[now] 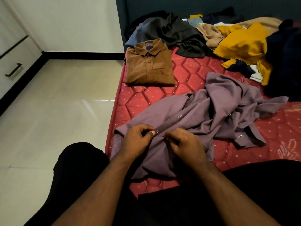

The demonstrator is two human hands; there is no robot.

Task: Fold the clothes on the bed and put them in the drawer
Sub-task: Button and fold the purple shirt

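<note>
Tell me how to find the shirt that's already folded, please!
Start at the red quilted mattress and look to its left edge, the side next to the shiny floor. There lies the brown shirt, past the crumpled purple shirt the two hands are pinching. It is the only garment folded into a flat, neat rectangle with its collar and buttons facing up; everything else lies rumpled.

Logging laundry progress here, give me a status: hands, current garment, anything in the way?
Left hand and right hand both pinch purple shirt placket, buttoning. Brown shirt folded on bed. Unfolded pile behind; nothing blocking.
</note>
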